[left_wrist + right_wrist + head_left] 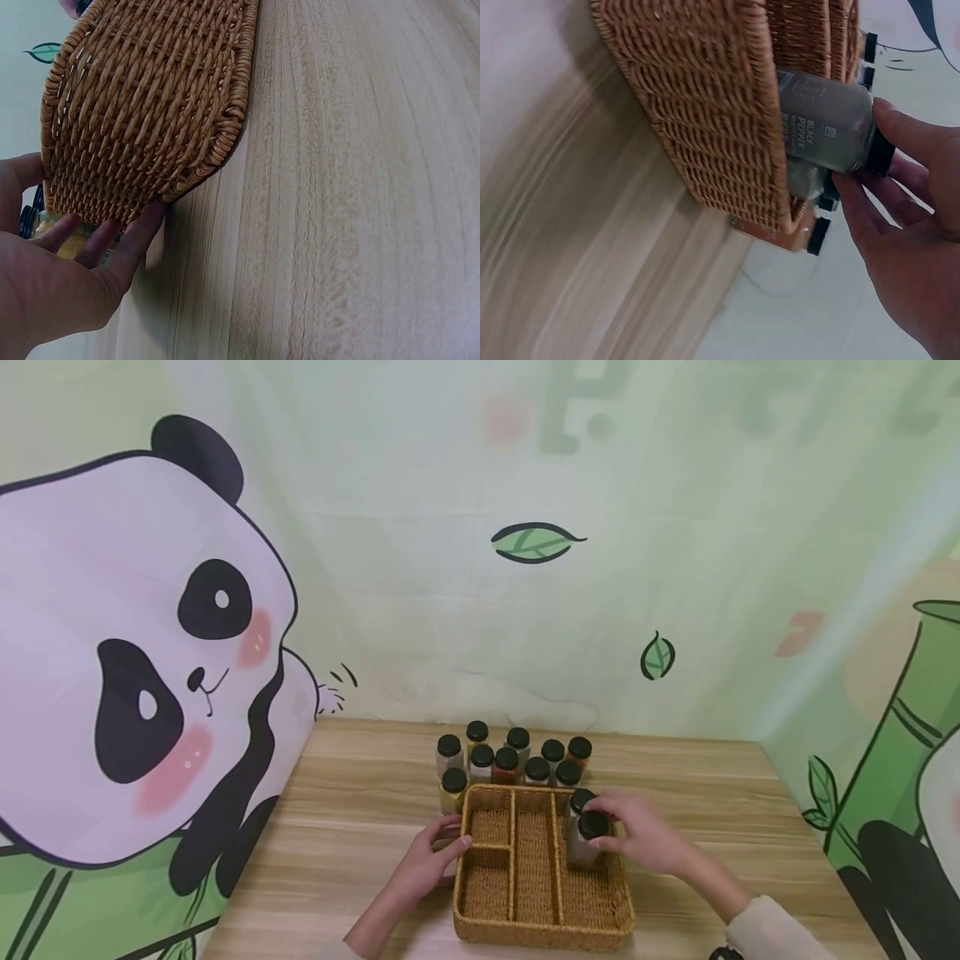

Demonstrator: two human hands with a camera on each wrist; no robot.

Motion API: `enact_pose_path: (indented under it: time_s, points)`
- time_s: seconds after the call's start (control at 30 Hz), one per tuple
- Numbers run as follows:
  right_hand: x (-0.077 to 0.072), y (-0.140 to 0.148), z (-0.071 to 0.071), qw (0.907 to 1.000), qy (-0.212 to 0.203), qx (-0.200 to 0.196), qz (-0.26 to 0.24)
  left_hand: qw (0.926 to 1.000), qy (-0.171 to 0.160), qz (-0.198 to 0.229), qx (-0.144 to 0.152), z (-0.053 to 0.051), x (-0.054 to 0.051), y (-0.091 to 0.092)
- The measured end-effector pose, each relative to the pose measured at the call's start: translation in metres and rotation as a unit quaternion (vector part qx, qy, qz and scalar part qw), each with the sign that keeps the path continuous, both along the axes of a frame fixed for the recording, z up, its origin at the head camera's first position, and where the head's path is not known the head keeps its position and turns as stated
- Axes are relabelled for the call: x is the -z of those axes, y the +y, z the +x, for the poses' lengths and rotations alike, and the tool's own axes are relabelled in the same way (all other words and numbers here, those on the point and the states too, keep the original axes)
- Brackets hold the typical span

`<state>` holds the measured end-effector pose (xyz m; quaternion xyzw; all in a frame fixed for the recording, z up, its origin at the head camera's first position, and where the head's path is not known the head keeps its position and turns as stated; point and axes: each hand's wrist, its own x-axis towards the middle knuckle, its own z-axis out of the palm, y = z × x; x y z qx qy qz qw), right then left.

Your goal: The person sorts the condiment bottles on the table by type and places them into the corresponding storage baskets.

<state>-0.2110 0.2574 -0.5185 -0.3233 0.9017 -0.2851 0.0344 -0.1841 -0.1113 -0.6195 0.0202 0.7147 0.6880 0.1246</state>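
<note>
A wicker basket (534,860) with several compartments stands on the table. My left hand (431,862) holds its left side, thumb at the rim and fingers against the woven outer wall (150,105). With thumb and fingers, my right hand (645,833) pinches the black cap of a spice jar (588,843); "BLACK PEPPER" is legible on that jar (821,127) in the right wrist view. The pepper jar is partly inside the right compartment. Just behind it, another black-capped jar (579,802) stands in the same compartment, mostly hidden.
Behind the basket several black-capped spice jars (506,767) stand close together on the wooden table (360,793). A jar with yellow contents (452,792) is right by the basket's back left corner. A printed panda backdrop (450,610) rises along the table's far edge.
</note>
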Motion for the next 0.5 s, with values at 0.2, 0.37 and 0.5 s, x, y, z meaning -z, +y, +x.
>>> enact_pose_path:
  time_s: [0.2, 0.37, 0.5]
  points:
    - [0.011, -0.005, -0.001, 1.0000, 0.002, 0.004, -0.001, 1.0000, -0.005, 0.003, 0.002, -0.001, 0.003, -0.001]
    - [0.019, -0.006, -0.004, 0.9999, 0.009, 0.006, 0.011, 0.9999, 0.003, -0.010, -0.001, 0.000, 0.001, -0.001]
    - [0.024, -0.006, -0.004, 0.9996, 0.016, 0.010, 0.022, 0.9996, 0.013, -0.024, -0.005, 0.000, 0.000, -0.001]
